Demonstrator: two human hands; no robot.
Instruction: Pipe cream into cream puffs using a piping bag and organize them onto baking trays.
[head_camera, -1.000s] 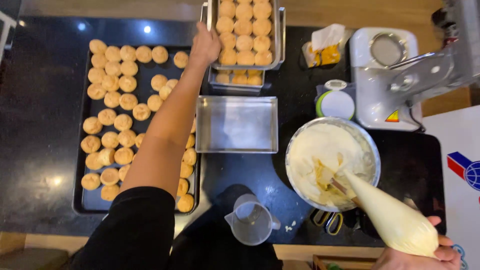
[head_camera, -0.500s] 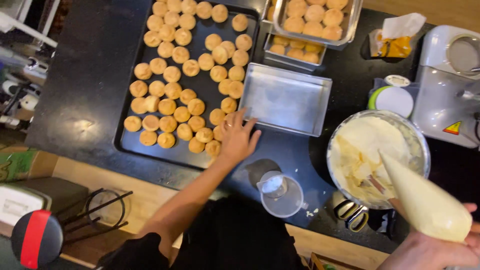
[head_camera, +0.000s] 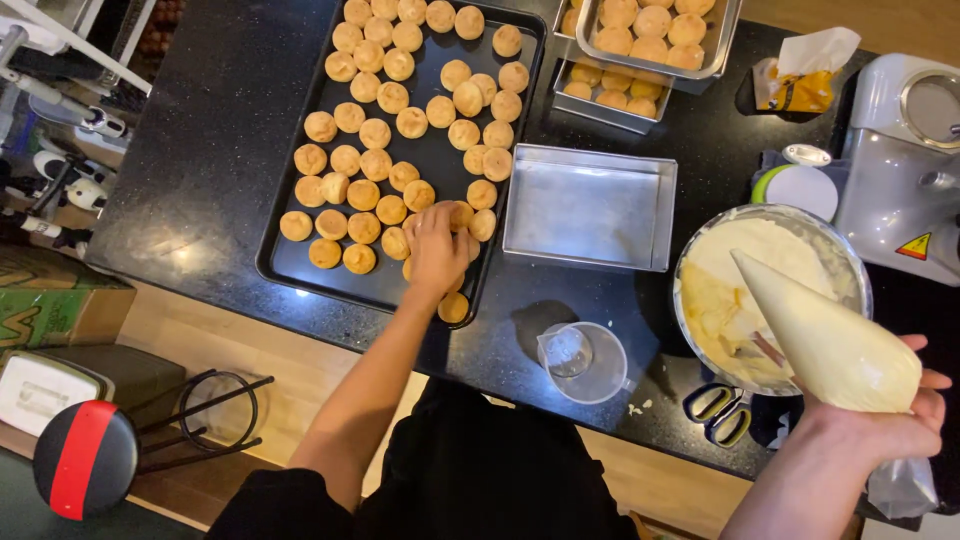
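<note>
Landmark: dark baking tray on the black counter; all places are given from it.
Left hand: the left hand rests over the tray's near right corner, fingers curled down onto a small round puff. Whether they have closed on it, I cannot tell.
Right hand: the right hand is well right of the tray, clenched around the fat end of a full piping bag with its tip pointing up-left over the cream bowl.
Puffs: golden puffs lie in loose rows across the tray; one sits at its near edge.
Technique (judgement): pinch one puff lightly at its sides to avoid crushing the shell, and keep the bag's twisted end tight so no filling escapes.
Beside tray: empty steel pan just right of it; clear measuring cup nearer the person.
Hidden: puffs beneath the palm; the bag's nozzle too small to make out; filled pans beyond the tray cut off by the frame's top edge.
</note>
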